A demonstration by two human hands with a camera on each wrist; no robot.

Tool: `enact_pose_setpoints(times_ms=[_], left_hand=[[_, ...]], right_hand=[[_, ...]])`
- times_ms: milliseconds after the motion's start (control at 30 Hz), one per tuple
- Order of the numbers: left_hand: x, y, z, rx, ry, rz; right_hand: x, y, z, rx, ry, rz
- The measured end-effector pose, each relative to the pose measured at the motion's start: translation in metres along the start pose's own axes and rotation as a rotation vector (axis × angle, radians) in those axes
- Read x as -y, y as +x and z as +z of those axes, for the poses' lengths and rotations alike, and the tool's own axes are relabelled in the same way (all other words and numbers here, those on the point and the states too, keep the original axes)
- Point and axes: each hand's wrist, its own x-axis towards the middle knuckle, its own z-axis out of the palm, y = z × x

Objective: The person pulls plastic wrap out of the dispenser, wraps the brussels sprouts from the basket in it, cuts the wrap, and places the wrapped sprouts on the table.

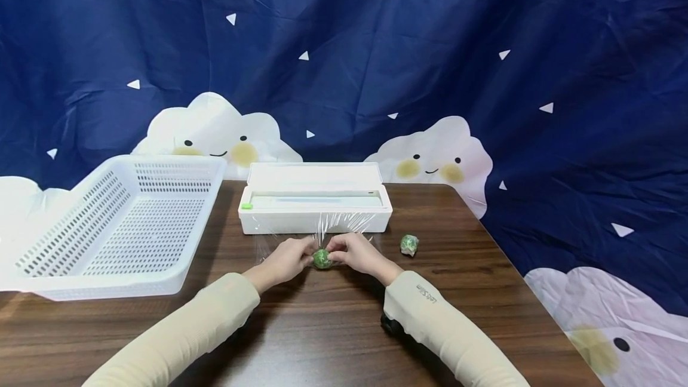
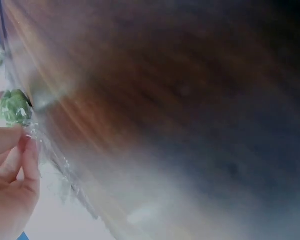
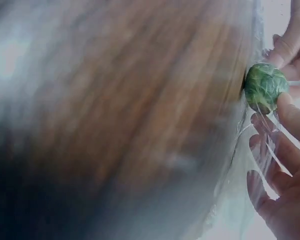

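A green Brussels sprout point(image 1: 322, 258), with clear plastic wrap point(image 3: 262, 150) about it, sits between the two hands at the middle of the table. On its left side, my left hand point(image 1: 294, 258) pinches the wrap between thumb and finger, close against the sprout. My right hand point(image 1: 357, 252) holds the wrap from the other side, its thumb touching the sprout and its other fingers spread behind the film. The film stretches up from the sprout to a white wrap dispenser box point(image 1: 317, 222), whose lid stands raised. Fingertips partly hide the sprout.
A second sprout in film point(image 1: 409, 245) lies to the right of my right hand. At the left stands a large white perforated basket point(image 1: 185, 255). The dark wooden table point(image 1: 322, 339) has its right edge beyond the second sprout. A blue cloth with clouds point(image 1: 344, 76) hangs behind.
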Motion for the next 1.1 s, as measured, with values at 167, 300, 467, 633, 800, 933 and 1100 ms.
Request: enact_pose_setpoints(times_ms=[167, 300, 467, 633, 800, 933, 1100], left_hand=[[-0.0005, 0.0018, -0.0008, -0.035, 0.037, -0.009], [0.0009, 0.0015, -0.0028, 0.024, 0.063, -0.01], [0.0015, 0.0008, -0.0032, 0.101, 0.049, 0.03], [0.0018, 0.0021, -0.0012, 0.074, 0.122, 0.056], [0.0012, 0.0038, -0.0013, 0.014, 0.209, 0.065], [0.0013, 0.0039, -0.0013, -0.025, 0.254, 0.09], [0.0023, 0.0043, -0.0007, -0.045, 0.302, 0.129]], right_hand=[[-0.0006, -0.0004, -0.0006, -0.007, -0.044, -0.025], [-0.0002, -0.0006, -0.0021, -0.002, -0.08, -0.037], [0.0, -0.0024, -0.0041, 0.035, -0.069, -0.044], [-0.0016, -0.0025, -0.0029, 0.089, -0.12, -0.058], [-0.0029, -0.0012, -0.0027, 0.051, -0.191, -0.084], [-0.0053, -0.0011, -0.0039, 0.011, -0.202, -0.101], [-0.0093, -0.0001, -0.0037, 0.021, -0.153, -0.086]])
